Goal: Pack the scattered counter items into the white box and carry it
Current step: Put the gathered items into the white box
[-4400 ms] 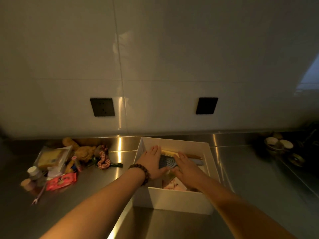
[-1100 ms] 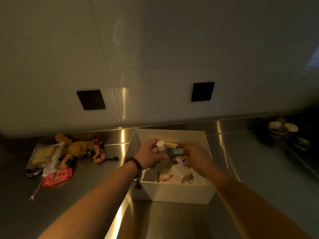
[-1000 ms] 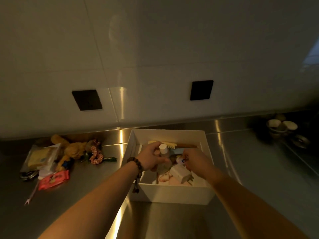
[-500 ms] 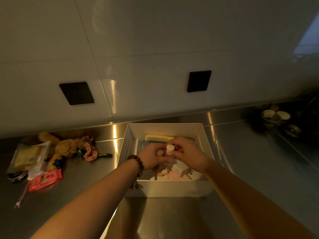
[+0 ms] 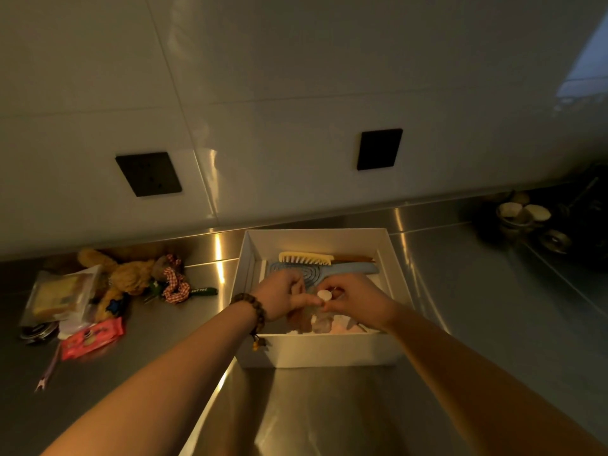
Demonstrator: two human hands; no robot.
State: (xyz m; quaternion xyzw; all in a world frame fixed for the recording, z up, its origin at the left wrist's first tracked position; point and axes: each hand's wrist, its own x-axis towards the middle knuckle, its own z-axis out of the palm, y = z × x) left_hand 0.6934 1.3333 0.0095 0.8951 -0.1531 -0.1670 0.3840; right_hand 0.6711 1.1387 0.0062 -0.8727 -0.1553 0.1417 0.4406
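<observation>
Box: one white box (image 5: 320, 352) on the steel counter (image 5: 460, 307), against the wall.
Inside: one cream comb (image 5: 305, 258), one blue brush (image 5: 342, 268), pale bits underneath.
Bottle: one, white-capped (image 5: 323, 295), over the box.
Left hand (image 5: 282, 299): curled round the bottle.
Right hand (image 5: 357, 299): fingers pinching its cap.
Left of box: one plush toy (image 5: 126, 279), one red packet (image 5: 93, 337).

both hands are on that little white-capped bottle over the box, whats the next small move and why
Probably lower the small bottle into the white box and let go. Both the left hand and the right hand hold it just above the contents, and the plush toy and red packet are not yet packed.
</observation>
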